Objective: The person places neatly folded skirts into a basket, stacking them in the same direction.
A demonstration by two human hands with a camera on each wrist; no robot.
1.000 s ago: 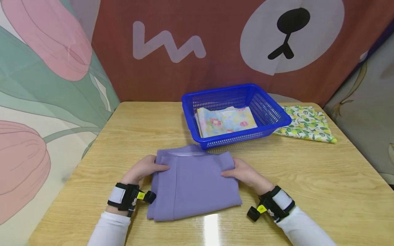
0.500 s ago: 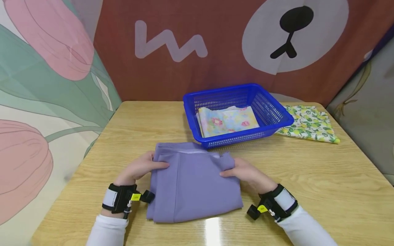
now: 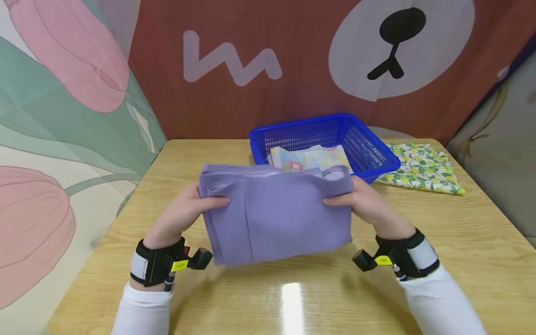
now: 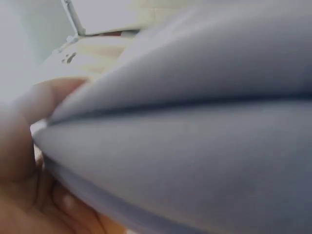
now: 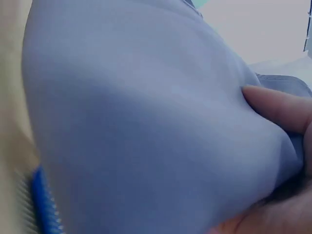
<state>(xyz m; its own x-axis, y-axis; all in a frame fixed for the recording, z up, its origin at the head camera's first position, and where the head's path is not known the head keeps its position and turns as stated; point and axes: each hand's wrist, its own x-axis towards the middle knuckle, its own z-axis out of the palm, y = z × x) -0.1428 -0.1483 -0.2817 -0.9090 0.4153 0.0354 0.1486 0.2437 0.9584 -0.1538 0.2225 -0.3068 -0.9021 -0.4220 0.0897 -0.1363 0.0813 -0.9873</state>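
A folded purple cloth [image 3: 289,218] is held up off the table between both hands, in front of the basket. My left hand [image 3: 184,211] pinches its left edge, thumb on the near face and the other fingers behind. At the right edge my right hand [image 3: 368,204] grips the cloth the same way. Layered folds of the cloth [image 4: 185,156] fill the left wrist view, with the thumb above and curled fingers below. In the right wrist view the thumb [image 5: 278,105] presses on the fabric's surface.
A blue plastic basket [image 3: 372,158] stands at the back of the wooden table [image 3: 201,153], holding a folded floral cloth [image 3: 318,158]. The raised purple cloth hides part of its front. A lemon-print cloth [image 3: 423,167] lies right of the basket, partly behind it.
Both hands have lifted the purple cloth from the tabletop and moved it up and forward toward the basket. The right hand has also shifted rightward. Basket and lemon-print cloth stay in place.
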